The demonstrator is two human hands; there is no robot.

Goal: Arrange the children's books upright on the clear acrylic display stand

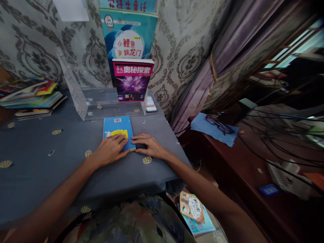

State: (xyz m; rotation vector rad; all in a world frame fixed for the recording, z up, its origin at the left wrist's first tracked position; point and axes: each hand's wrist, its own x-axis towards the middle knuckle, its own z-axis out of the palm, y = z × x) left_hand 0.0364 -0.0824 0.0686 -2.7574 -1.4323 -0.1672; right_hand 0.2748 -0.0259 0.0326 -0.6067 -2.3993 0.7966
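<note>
A blue book [116,125] with a yellow patch and a barcode lies flat on the cloth-covered table. My left hand [112,148] rests on its lower part, fingers stretched out over the yellow patch. At the book's right edge is my right hand [149,145], its fingertips touching the edge and its thumb held apart near the lower corner. Just behind the book stands a clear acrylic rack [83,101]. A magenta and purple book [133,81] is upright in the rack, in front of a teal book [129,28] and another partly cut off by the frame.
Several stacked books [37,98] lie at the table's left. Further right, a brown desk [227,168] carries a blue cloth [202,126] with glasses [219,124] and tangled cables. More books [192,207] lie low beside my right forearm. A tied curtain [199,81] hangs at the back.
</note>
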